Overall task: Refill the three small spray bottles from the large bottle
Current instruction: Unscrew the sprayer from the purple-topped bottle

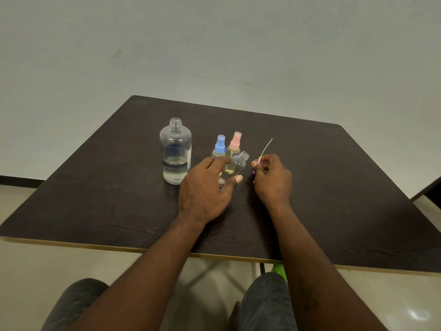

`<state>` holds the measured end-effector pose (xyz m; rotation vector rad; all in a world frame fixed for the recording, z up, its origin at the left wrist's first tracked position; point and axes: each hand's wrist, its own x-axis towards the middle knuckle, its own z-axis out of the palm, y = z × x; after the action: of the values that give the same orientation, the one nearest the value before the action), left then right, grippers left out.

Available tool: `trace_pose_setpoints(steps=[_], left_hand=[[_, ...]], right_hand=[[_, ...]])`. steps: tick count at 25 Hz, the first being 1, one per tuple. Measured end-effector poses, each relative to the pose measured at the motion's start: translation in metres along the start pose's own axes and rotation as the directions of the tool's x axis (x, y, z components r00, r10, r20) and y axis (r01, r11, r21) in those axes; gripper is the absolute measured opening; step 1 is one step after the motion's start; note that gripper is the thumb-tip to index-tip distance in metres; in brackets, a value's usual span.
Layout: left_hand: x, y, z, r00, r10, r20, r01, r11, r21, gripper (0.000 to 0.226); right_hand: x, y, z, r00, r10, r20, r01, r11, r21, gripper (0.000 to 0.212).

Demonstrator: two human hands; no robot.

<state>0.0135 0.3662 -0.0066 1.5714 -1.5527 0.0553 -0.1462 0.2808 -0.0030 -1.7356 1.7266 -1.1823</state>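
Note:
The large clear bottle (175, 151) stands uncapped on the dark table (334, 177), about a third full of clear liquid. To its right stand two small spray bottles, one with a blue top (219, 147) and one with a pink top (234, 144). In front of them my left hand (205, 189) grips a third small bottle (237, 164), open-necked and tilted to the right. My right hand (272, 179) pinches a purple spray top (257, 163) whose thin dip tube (266, 146) points up and away.
The table's near edge (143, 248) runs just above my knees. A pale wall rises behind the table. A dark chair part (429, 187) shows at the right edge.

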Motion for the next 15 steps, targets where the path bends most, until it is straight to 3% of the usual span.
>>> trace_pose_setpoints(steps=[7,12,15], left_hand=[[0.002,-0.001,0.001,0.998,-0.035,0.044,0.035,0.999,0.010,0.051],[0.001,-0.001,0.001,0.996,-0.060,0.066,0.059,0.998,0.006,0.051],[0.001,0.000,0.000,0.995,-0.077,0.068,0.078,0.997,-0.014,0.052]], right_hand=[[-0.007,-0.003,-0.008,0.999,0.049,-0.023,-0.048,0.996,0.071,0.053],[-0.010,-0.003,-0.011,0.997,-0.057,0.061,0.058,0.998,-0.021,0.056],[-0.012,-0.003,-0.009,0.975,-0.158,0.155,0.178,0.976,-0.127,0.042]])
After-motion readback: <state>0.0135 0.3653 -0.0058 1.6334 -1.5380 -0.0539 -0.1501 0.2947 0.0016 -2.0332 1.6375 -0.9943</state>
